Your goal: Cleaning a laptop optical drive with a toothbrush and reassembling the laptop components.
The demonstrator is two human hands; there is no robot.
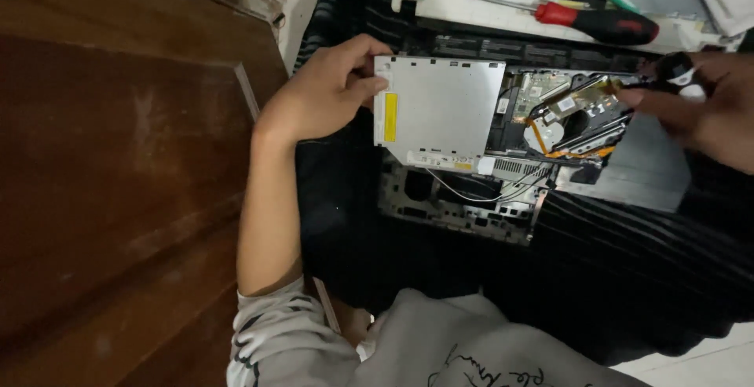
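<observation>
Drive casing (440,108), flat silver, lies across the opened laptop chassis (463,198), long axis running left to right; left hand (326,93) pinches its near edge, thumb on top. Right hand (707,104) is clenched around a dark-handled screwdriver (667,73), tip aimed at the exposed board (565,112) just right of the casing

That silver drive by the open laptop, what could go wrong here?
The left hand only pinches the silver drive at its edge, so it might slip onto the exposed circuit board. The right hand works a dark tool near the orange ribbon cable, which could tear.
</observation>
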